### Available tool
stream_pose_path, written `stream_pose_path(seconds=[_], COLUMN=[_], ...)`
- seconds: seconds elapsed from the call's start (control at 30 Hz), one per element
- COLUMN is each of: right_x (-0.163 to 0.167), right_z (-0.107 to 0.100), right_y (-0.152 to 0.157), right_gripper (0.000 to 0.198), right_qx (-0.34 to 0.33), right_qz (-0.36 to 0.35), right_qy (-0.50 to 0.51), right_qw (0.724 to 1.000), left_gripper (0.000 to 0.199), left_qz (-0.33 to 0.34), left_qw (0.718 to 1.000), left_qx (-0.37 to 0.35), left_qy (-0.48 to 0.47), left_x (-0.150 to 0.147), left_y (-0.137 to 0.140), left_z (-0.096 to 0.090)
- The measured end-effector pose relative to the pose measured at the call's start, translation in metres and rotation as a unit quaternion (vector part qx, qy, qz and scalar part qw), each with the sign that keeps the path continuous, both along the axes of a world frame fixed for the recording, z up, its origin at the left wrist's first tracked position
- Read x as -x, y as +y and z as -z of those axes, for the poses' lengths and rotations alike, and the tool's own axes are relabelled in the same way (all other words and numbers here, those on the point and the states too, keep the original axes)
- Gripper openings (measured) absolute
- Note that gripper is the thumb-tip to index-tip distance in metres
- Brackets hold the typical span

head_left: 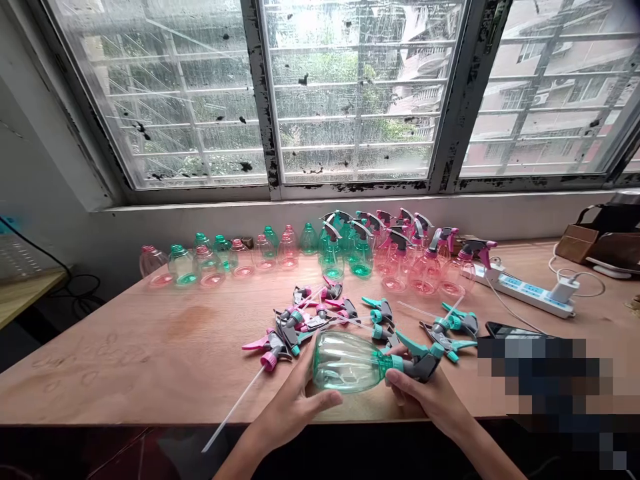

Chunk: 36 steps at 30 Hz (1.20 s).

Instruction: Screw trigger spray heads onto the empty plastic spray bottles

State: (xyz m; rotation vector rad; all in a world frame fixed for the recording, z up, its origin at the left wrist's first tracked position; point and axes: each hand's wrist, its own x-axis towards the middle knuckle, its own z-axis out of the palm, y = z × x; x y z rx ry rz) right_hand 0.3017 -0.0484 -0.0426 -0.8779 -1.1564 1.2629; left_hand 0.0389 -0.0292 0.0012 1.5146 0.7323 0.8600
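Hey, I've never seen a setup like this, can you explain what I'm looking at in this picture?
There's no robot here: these are a person's own bare hands, seen from a camera worn on the head, looking forward and down. The left hand holds a clear green bottle sideways; the right hand grips the teal-and-grey spray head at its neck. On the wooden table, loose spray heads lie just beyond. Farther back stand bottles without heads on the left, then bottles with heads.
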Motion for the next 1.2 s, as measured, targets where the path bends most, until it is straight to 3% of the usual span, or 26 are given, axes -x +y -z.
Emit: stream_pose_path(seconds=[0.23,0.37,0.5,0.8,0.97,1.2], right_x=[-0.0005,0.0001,0.0,0.0002,0.0004,0.0015], right_z=[-0.0006,-0.0022,-0.0021,-0.0037,-0.0047,-0.0064], right_y=[0.0012,0.001,0.0007,0.0015,0.0002,0.0003], right_gripper=[0.03,0.032,0.032,0.032,0.032,0.034], right_qx=[-0.004,-0.004,-0.007,-0.008,-0.012,-0.005], right_qz=[0.014,-0.001,-0.008,0.003,0.001,0.008], right_qy=[0.015,0.008,-0.001,-0.005,-0.02,-0.008], right_qw=[1.0,1.0,1.0,1.0,1.0,1.0], left_gripper=[0.105,0.112,0.097,0.112,0.095,0.109], left_qz=[0.012,0.0,-0.006,-0.006,0.006,-0.006], left_qw=[1.0,1.0,1.0,1.0,1.0,0.999], left_qx=[-0.025,0.001,0.016,-0.024,0.0,-0.025], left_qy=[0.006,-0.007,-0.008,0.012,0.011,0.021], left_x=[-0.0018,0.0,0.0015,0.0004,0.0009,-0.0021], left_y=[-0.0018,-0.0004,-0.0003,0.0013,0.0007,-0.0017], left_z=[-0.0033,0.0015,0.0023,0.0032,0.0008,-0.0023])
